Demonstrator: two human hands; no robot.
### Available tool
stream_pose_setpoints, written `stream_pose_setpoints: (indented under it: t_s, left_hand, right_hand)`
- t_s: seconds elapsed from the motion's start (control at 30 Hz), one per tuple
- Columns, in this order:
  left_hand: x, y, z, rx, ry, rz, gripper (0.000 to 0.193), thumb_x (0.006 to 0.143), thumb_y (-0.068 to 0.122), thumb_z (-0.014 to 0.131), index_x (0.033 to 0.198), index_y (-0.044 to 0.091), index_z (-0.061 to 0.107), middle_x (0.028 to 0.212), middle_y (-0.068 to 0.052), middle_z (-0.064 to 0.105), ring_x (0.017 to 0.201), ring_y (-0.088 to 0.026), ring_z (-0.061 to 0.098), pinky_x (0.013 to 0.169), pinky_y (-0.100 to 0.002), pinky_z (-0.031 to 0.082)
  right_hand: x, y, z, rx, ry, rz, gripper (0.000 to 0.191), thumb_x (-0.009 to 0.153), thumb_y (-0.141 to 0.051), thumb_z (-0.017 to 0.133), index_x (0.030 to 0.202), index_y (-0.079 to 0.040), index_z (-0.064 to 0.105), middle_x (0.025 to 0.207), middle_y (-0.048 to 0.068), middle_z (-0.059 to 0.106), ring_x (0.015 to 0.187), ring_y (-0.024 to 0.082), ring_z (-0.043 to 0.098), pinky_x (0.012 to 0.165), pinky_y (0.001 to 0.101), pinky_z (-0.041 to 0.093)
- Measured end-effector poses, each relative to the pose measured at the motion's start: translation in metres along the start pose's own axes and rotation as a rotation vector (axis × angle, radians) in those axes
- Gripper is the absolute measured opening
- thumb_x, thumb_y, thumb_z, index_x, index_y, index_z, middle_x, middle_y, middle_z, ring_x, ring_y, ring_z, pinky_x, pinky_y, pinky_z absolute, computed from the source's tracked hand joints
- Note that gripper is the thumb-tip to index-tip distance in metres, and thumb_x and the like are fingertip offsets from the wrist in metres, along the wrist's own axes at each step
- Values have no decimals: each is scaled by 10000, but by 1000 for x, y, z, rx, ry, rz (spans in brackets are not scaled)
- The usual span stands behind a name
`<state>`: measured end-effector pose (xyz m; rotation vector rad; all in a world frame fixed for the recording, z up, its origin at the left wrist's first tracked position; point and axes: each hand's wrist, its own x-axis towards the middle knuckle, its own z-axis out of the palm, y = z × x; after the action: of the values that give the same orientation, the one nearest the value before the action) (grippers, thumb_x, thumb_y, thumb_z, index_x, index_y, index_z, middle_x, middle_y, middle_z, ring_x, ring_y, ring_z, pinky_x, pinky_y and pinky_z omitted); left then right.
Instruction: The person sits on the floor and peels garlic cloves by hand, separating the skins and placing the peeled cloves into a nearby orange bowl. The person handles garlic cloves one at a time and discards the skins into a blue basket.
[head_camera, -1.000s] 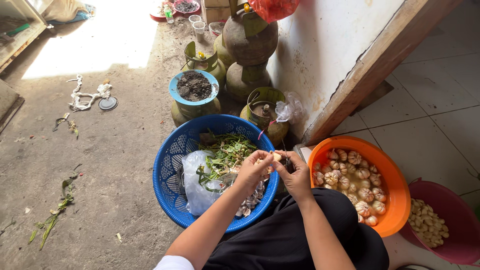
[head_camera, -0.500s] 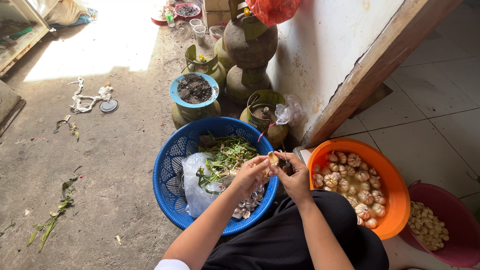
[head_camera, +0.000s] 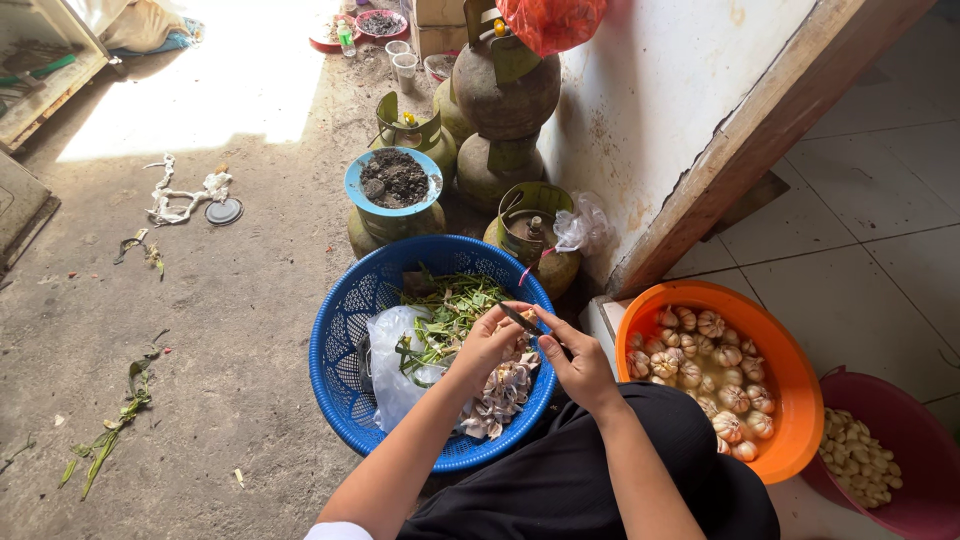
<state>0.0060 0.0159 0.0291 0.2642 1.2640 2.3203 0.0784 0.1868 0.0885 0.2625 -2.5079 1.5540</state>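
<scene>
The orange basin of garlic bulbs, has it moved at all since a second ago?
No. The orange basin sits in the same place between the blue basket and the red basin.

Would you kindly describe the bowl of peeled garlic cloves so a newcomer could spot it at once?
Start at the big blue basket of green scraps and papery skins in front of the person, then go right past the orange bowl of whole garlic bulbs. The dark red bowl sits at the frame's lower right corner on the white tiles; it alone holds small, pale, separate cloves.

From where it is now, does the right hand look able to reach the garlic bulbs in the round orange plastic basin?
Probably yes: the right hand is beside the orange basin, nothing lies between, but it holds a small knife.
</scene>
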Motion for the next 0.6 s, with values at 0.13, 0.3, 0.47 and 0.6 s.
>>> stream_pose_setpoints:
  t_s: [0.13, 0.3, 0.47, 0.6]
  left_hand:
    - [-2, 2, -4, 233, 8, -10, 232, 996, 229, 666, 1137, 50, 714, 884, 6, 689, 740, -57, 595, 647, -226, 486]
    - [-1, 5, -10, 497, -28, 85, 244, 1002, 243, 649, 1066, 23, 731, 842, -1, 723, 707, -52, 601, 624, -231, 493]
    - [3, 9, -17, 602, -51, 46, 225, 976, 215, 654, 1056, 21, 736, 807, -18, 709, 681, -64, 618, 594, -239, 513]
    - [6, 8, -16, 650, -42, 37, 237, 983, 217, 649, 1003, -1, 739, 772, -23, 701, 659, -74, 614, 579, -251, 505]
  right_hand:
    - [1, -2, 0, -7, 8, -53, 459, 994, -230, 635, 1433, -102, 593, 1246, 114, 751, 1023, 136, 728, 924, 296, 555]
    - [1, -3, -1, -17, -25, 27, 455, 976, -228, 647, 1418, -124, 610, 1206, 89, 780, 982, 146, 744, 901, 286, 573]
    - [1, 0, 1, -75, -12, 28, 409, 968, -246, 664, 1357, -119, 659, 1187, 81, 782, 1007, 139, 755, 891, 298, 583]
    - [3, 9, 4, -88, 11, -6, 383, 976, -260, 668, 1322, -95, 674, 1177, 83, 770, 1017, 135, 742, 896, 303, 568]
